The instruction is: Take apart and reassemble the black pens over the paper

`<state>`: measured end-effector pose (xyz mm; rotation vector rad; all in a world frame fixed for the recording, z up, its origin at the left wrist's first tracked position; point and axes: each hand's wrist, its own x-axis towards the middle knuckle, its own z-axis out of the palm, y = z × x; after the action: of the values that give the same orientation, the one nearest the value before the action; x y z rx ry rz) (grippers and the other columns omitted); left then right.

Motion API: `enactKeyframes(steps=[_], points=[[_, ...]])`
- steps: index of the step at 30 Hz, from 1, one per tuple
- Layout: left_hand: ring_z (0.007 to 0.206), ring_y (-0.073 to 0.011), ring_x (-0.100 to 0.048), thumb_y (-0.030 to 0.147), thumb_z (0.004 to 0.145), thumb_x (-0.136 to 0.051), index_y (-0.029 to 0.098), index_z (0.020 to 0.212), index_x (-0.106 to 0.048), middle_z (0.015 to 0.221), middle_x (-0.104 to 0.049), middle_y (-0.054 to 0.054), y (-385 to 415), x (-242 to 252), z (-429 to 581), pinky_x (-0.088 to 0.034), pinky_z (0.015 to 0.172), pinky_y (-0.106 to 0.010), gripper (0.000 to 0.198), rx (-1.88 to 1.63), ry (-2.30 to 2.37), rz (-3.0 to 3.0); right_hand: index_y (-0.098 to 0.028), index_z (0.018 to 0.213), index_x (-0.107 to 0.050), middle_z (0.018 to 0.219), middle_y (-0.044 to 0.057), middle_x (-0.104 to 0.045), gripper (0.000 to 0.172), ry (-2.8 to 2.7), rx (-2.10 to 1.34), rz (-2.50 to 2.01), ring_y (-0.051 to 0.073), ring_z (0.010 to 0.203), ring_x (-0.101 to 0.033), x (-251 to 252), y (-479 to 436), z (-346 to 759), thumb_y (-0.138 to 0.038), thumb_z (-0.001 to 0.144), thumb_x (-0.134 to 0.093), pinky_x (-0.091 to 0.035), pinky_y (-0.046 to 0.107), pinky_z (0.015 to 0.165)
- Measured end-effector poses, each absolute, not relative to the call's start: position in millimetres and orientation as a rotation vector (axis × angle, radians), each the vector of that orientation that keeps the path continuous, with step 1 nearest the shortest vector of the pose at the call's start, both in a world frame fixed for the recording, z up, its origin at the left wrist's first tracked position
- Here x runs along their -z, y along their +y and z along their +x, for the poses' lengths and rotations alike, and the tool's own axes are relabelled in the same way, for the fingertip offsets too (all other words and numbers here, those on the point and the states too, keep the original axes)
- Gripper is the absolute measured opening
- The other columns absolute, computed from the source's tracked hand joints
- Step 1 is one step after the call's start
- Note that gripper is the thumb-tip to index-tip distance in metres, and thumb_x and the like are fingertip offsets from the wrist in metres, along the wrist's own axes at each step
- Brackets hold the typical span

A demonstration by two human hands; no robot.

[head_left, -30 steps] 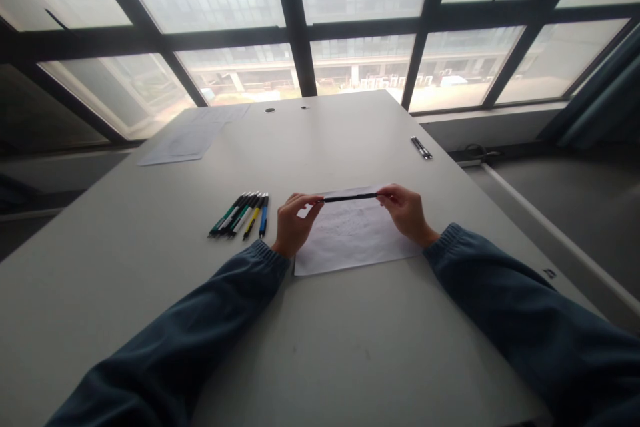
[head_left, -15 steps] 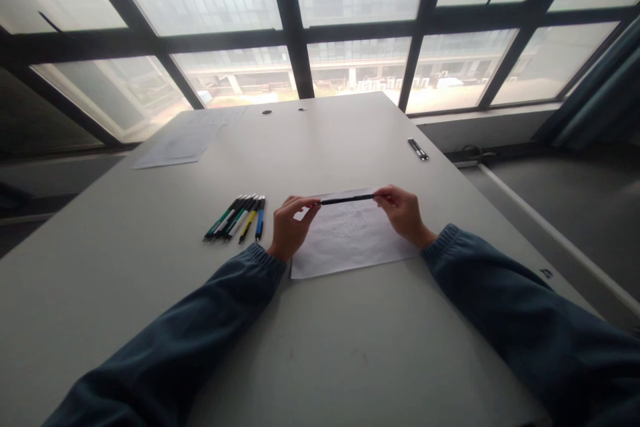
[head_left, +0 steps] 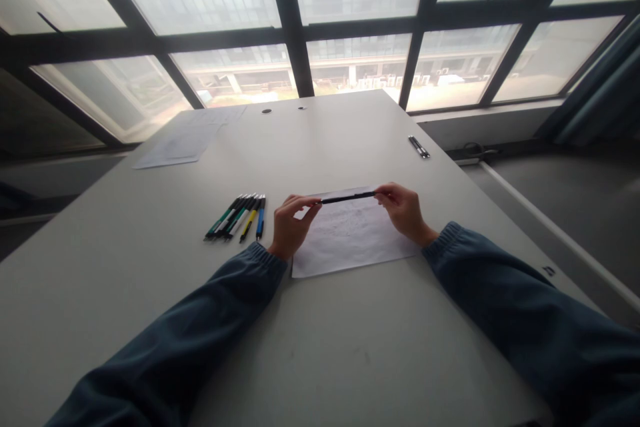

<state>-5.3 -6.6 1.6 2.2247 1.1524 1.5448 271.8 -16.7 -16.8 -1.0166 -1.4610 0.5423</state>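
A black pen (head_left: 347,198) is held nearly level above a white sheet of paper (head_left: 355,243) with faint marks. My left hand (head_left: 293,223) pinches the pen's left end between thumb and fingertips. At the pen's right end, the thumb and fingers of my right hand (head_left: 404,212) are closed on it. Just left of my left hand, several pens (head_left: 236,217) lie side by side on the table, among them green, black, yellow and blue ones.
Two dark pens (head_left: 419,147) lie near the right edge of the white table (head_left: 320,147). Papers (head_left: 177,143) rest at the far left. A small dark item (head_left: 549,271) sits by the right edge. Windows rise behind the table.
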Motion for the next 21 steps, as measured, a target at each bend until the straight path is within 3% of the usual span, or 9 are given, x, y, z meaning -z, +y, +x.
enactKeyframes(steps=[21], points=[[0.076, -0.0161, -0.064, 0.031, 0.089, -0.073, 0.022, 0.094, -0.078, 0.085, -0.076, -0.004, -5.2, 1.4, -6.1, -0.053, 0.07, -0.03, 0.012, -1.529, 1.15, 2.191, -0.02, 0.089, -0.073, 0.078, 0.001, -0.071, 0.009, -1.464, -0.538, -1.034, 0.014, 0.066, -0.063, 18.0, -15.4, 272.4, -0.028, 0.088, -0.068, -0.051, 0.028, 0.064]])
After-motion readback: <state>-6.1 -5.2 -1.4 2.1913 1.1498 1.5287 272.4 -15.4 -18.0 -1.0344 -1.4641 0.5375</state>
